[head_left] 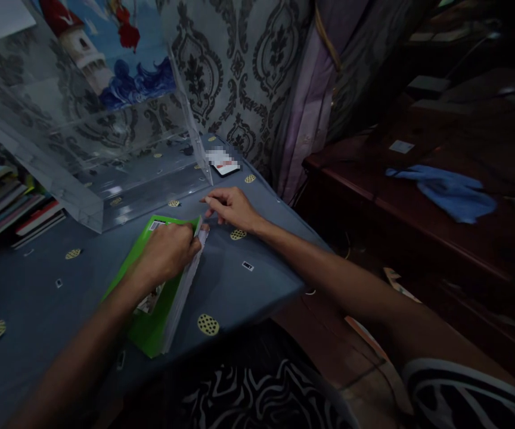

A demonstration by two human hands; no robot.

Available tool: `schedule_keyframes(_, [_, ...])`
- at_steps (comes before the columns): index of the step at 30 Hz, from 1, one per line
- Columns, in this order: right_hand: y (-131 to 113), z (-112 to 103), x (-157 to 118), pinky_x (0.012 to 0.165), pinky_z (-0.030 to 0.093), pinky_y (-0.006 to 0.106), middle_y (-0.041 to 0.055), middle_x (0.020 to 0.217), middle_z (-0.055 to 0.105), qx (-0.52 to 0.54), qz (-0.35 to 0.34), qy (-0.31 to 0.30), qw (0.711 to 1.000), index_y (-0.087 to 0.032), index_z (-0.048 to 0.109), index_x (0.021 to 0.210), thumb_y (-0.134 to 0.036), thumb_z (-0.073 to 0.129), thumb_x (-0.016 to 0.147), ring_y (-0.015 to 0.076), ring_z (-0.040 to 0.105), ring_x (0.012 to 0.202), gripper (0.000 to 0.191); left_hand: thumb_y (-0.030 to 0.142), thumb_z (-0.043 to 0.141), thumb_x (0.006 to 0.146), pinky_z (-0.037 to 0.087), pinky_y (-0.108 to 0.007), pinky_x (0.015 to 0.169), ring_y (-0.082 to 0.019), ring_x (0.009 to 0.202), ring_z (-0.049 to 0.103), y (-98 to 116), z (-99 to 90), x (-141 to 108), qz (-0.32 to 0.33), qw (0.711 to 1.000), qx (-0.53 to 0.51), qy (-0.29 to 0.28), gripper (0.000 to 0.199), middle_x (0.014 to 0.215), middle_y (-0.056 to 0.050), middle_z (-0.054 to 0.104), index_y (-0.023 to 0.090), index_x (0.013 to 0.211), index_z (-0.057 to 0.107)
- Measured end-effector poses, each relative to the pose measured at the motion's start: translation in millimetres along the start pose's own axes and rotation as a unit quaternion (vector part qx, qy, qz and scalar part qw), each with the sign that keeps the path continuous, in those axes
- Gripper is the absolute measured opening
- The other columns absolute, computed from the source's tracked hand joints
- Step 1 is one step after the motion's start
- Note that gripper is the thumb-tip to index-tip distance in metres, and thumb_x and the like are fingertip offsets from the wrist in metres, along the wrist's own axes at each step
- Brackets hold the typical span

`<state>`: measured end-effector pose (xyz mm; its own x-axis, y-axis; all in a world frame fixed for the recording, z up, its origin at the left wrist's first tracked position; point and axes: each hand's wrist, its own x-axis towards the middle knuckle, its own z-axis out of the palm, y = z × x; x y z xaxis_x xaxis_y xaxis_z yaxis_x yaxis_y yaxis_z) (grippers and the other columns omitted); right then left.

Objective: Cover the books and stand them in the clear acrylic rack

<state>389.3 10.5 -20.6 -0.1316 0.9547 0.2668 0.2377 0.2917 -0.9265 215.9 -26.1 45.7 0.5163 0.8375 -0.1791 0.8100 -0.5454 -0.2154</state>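
A thick green book (148, 326) lies at a slant on the cloth-covered table, its page edges toward the right. My left hand (168, 250) is closed around its upper right part, with the fingers curled over the page edge and partly hidden. Just right of the book's top corner, my right hand (230, 208) hovers low over the table. Its fingers are loosely bent and apart, and I see nothing in them. Behind both hands is a clear plastic stand (92, 217).
A phone-like flat object (225, 165) lies beside the stand. Stacked books (2, 202) are at the left. The table's edge (266, 307) runs near my lap. On the right, a blue cloth (454, 192) rests on a dark red cabinet (351, 173), past a lilac curtain (304, 119).
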Motion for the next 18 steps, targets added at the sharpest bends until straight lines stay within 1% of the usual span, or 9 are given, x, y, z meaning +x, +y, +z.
schedule_keyframes(3, [0,0,1,0.042,0.04,0.017,0.0006,0.069,0.07,0.012,-0.01,0.014,1.0,-0.012,0.072,0.098,-0.028,0.051,0.094,0.0053,0.05,0.043,0.026,0.028,0.04,0.096,0.048,-0.034,0.073,-0.027,0.082,0.071,-2,-0.5,-1,0.0,1.0,-0.016,0.008,0.034,0.088,-0.014,0.074,0.015,0.091,0.071])
schedule_keyframes(5, [0,0,1,0.042,0.041,0.017,0.0009,0.07,0.07,0.015,-0.017,0.022,0.999,-0.012,0.072,0.099,-0.03,0.051,0.094,0.0056,0.05,0.044,0.027,0.032,0.037,0.099,0.049,-0.035,0.073,-0.027,0.08,0.071,-2,0.4,-1,-0.002,0.999,-0.022,0.024,0.039,0.086,-0.013,0.074,0.015,0.091,0.072])
schedule_keyframes(8, [-2,0,0,0.043,0.041,0.018,0.0004,0.071,0.071,0.021,-0.028,0.031,0.999,-0.013,0.072,0.099,-0.032,0.05,0.095,0.0052,0.048,0.043,0.029,0.038,0.034,0.101,0.05,-0.036,0.073,-0.027,0.079,0.071,-1,3.0,-2,-0.007,0.999,-0.017,0.032,0.046,0.085,-0.014,0.074,0.015,0.09,0.072])
schedule_keyframes(11, [-2,0,-2,0.044,0.04,0.019,0.0,0.073,0.071,0.023,-0.039,0.029,0.999,-0.015,0.072,0.1,-0.035,0.048,0.096,0.0052,0.047,0.042,0.032,0.035,0.041,0.098,0.05,-0.037,0.072,-0.03,0.084,0.071,7,7.2,-4,-0.008,1.0,0.002,0.024,0.038,0.09,-0.016,0.074,0.013,0.093,0.071])
schedule_keyframes(12, [-2,1,-3,0.045,0.04,0.019,0.0,0.073,0.071,0.018,-0.043,0.022,0.999,-0.015,0.072,0.099,-0.036,0.047,0.097,0.0057,0.047,0.042,0.033,0.033,0.044,0.098,0.05,-0.037,0.072,-0.031,0.086,0.071,11,8.9,-5,-0.011,1.0,0.008,0.018,0.034,0.092,-0.017,0.074,0.012,0.097,0.071])
schedule_keyframes(14, [-2,3,-5,0.048,0.04,0.021,-0.0003,0.071,0.069,-0.022,-0.057,-0.015,0.998,-0.015,0.072,0.093,-0.036,0.047,0.097,0.0073,0.049,0.046,0.033,0.03,0.047,0.097,0.051,-0.037,0.072,-0.032,0.089,0.071,18,12.4,-7,-0.02,1.0,0.014,0.004,0.032,0.098,-0.02,0.073,0.008,0.107,0.068])
schedule_keyframes(16, [-1,5,-8,0.053,0.039,0.022,-0.0014,0.065,0.065,-0.097,-0.08,-0.059,0.99,-0.015,0.071,0.084,-0.031,0.049,0.095,0.0094,0.052,0.052,0.029,0.035,0.049,0.099,0.051,-0.038,0.072,-0.033,0.09,0.071,22,15.4,-9,-0.023,1.0,0.011,0.004,0.038,0.104,-0.024,0.071,0.004,0.116,0.064])
schedule_keyframes(18, [-1,7,-10,0.056,0.037,0.022,-0.0018,0.062,0.062,-0.17,-0.098,-0.082,0.977,-0.015,0.069,0.077,-0.026,0.051,0.093,0.0112,0.053,0.057,0.027,0.042,0.048,0.1,0.052,-0.038,0.073,-0.033,0.092,0.07,16,18.2,-13,-0.009,1.0,-0.006,0.021,0.043,0.109,-0.024,0.069,0.005,0.116,0.064])
